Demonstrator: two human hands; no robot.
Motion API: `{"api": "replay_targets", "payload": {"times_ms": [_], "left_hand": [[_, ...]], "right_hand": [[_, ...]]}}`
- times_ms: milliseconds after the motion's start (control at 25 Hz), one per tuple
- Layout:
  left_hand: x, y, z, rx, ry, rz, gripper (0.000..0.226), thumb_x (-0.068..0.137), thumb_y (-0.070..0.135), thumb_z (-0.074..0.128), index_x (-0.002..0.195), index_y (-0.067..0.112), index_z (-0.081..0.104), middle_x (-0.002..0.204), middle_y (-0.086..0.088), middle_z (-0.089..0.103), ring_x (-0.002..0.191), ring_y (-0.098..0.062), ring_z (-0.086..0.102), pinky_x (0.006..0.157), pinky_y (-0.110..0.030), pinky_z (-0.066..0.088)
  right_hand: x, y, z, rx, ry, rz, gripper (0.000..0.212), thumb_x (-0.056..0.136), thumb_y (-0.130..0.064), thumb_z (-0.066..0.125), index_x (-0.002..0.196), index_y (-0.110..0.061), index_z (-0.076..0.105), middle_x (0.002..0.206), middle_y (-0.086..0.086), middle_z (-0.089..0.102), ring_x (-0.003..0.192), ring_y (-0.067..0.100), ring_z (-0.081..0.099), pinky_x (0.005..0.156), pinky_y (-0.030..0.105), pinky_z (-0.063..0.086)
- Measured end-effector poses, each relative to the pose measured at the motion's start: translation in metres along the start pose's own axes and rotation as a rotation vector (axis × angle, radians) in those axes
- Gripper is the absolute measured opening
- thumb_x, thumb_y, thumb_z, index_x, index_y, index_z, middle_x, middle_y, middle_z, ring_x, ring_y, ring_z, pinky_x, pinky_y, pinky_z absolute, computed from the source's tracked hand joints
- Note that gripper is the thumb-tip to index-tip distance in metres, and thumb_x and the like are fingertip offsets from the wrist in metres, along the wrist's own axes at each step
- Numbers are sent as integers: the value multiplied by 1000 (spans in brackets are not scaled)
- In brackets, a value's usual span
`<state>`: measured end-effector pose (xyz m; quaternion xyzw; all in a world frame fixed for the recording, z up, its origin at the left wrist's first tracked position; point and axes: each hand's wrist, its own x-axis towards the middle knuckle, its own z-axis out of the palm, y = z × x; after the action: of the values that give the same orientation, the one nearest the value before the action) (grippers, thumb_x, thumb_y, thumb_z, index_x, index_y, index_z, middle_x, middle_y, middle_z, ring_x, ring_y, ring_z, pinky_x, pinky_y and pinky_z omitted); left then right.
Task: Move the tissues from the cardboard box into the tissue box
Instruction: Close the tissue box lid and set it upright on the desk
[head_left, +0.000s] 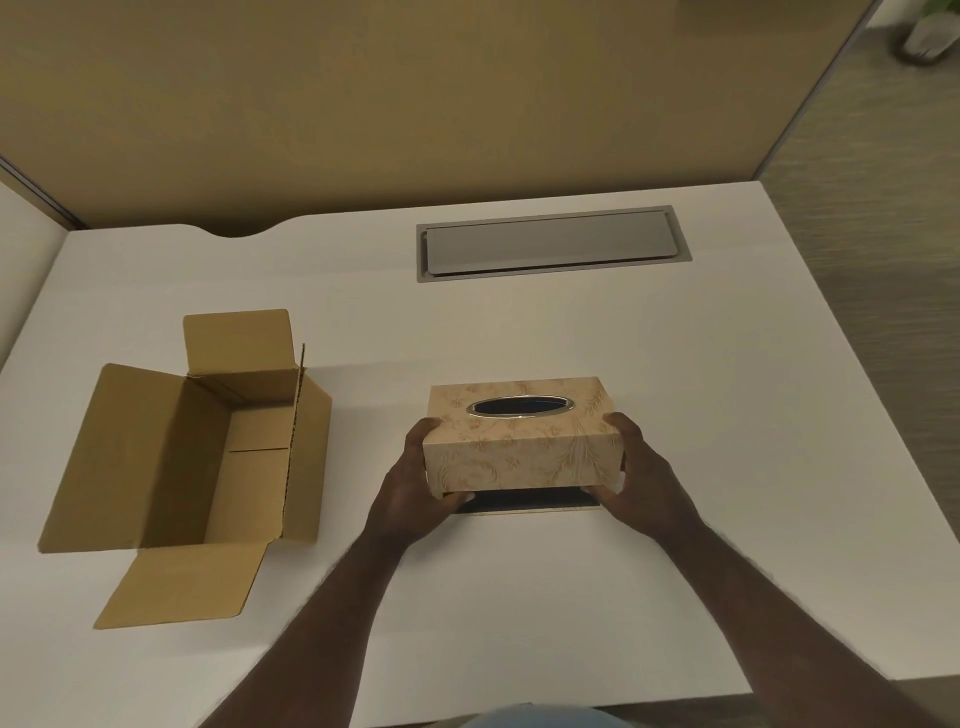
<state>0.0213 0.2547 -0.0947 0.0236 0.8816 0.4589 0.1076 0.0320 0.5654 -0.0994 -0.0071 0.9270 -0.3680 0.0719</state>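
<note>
A beige tissue box (522, 441) with a floral pattern and an oval metal-rimmed slot on top stands at the middle of the white table. Its cover is tilted up at the near side, and a dark base plate (524, 503) shows beneath. My left hand (415, 491) grips the cover's left near corner. My right hand (636, 483) grips its right near corner. An open brown cardboard box (208, 452) stands to the left, flaps spread; its inside looks bare. No tissues are visible in either box.
A grey metal cable hatch (553, 244) is set flush into the white table (519, 338) behind the tissue box. A tan partition wall (415, 104) rises along the table's far edge. The table's right edge drops to a carpeted floor.
</note>
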Motion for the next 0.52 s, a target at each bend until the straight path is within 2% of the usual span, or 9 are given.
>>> {"api": "replay_targets", "payload": {"times_ms": [120,320,400,520], "left_hand": [[-7,-5,5,32,17,-7,104,60,24,92,132,43,19,138,-5,51,117,-23,59,83,-39,61],[-18,-10,14,41,80,-52,91,62,20,91,125,37,26,123,-7,63,99,-26,68,78,-41,62],[-20,-12,17,62,92,-49,88,63,20,91,126,27,30,123,-8,65,97,-26,70,75,-41,62],[-25,-16,21,75,105,-51,80,65,22,90,125,18,37,121,-8,68,95,-26,72,72,-40,62]], "right_hand": [[-8,2,5,-21,-6,29,103,59,-38,90,137,-34,23,136,3,59,114,28,64,86,26,47],[-18,6,17,-38,74,22,89,68,-34,86,139,-20,35,129,5,65,103,31,69,82,26,47],[-22,8,21,-40,93,22,83,70,-34,84,136,-24,35,125,5,68,97,31,71,78,24,47],[-30,10,28,2,107,66,76,74,-34,82,130,-34,31,124,3,68,99,31,71,79,24,47]]}}
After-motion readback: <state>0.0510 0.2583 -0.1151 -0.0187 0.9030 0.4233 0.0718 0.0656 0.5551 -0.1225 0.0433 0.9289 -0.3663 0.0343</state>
